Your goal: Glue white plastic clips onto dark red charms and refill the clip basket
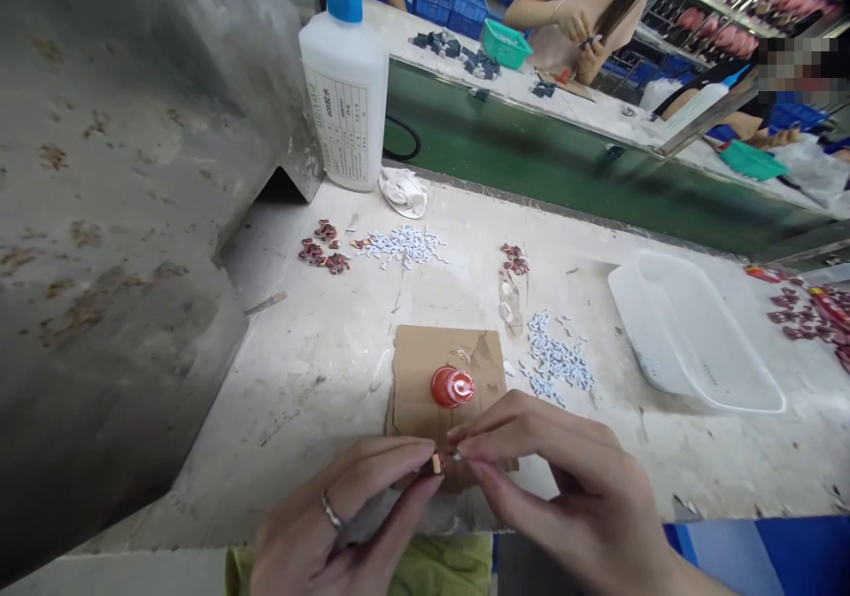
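Over the front of a cardboard piece (413, 366), my left hand (345, 507) pinches a small dark brown piece with a tan face (436, 464) between thumb and forefinger. My right hand (564, 481) has its thumb and forefinger closed on a tiny white piece (458, 456), close to the brown one; whether the two touch I cannot tell. On the cardboard sits a shiny red round cap-like dish (452, 387). To its right lies a pile of tiny pale curved pieces (558, 361). A second pale pile (406, 246) is farther back, beside small brown pieces (323, 249).
A white glue bottle with a blue cap (345, 91) and a crumpled white cloth (403, 192) stand at the back. Rusty sheet metal (112, 224) fills the left. On the right are a translucent plastic tray (697, 330) and dark red pieces (797, 313). People work at another bench (438, 60) beyond.
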Demonstrator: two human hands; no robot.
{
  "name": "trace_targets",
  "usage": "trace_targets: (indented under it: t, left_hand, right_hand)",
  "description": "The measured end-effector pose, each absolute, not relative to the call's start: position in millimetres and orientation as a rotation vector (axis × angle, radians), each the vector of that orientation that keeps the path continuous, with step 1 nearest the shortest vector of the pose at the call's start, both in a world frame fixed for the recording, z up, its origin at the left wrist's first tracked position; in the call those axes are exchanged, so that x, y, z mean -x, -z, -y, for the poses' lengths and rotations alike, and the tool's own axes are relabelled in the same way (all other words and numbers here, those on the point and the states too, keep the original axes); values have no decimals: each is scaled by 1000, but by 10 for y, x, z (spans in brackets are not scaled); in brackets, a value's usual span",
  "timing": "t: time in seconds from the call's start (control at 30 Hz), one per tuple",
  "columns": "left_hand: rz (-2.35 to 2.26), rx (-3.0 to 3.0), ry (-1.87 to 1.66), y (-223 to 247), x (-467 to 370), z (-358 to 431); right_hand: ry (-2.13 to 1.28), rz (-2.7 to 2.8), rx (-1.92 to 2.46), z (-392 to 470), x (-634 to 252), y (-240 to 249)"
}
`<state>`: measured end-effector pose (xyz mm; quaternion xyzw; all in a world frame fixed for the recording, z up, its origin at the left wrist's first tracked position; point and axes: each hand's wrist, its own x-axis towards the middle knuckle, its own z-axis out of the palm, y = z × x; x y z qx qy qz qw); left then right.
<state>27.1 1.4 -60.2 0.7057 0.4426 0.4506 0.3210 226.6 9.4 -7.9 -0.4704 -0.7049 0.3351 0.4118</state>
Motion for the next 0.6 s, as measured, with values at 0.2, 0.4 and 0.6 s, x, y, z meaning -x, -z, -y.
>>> trace_targets:
  t: [0.2,0.4,0.6]
  left_hand:
    - [-1137,-1845,-1177,630,-288,1]
    - [-1149,-1869,-1224,625,-287,10]
    - [-1138,-1763,-1218,591,-336,21]
  right_hand:
    - [-888,1756,1160,-89,-2221,125]
    - [-609,2027,1150,-26,-2280,88]
    - [-366,2210,1187,70,-2339,-1]
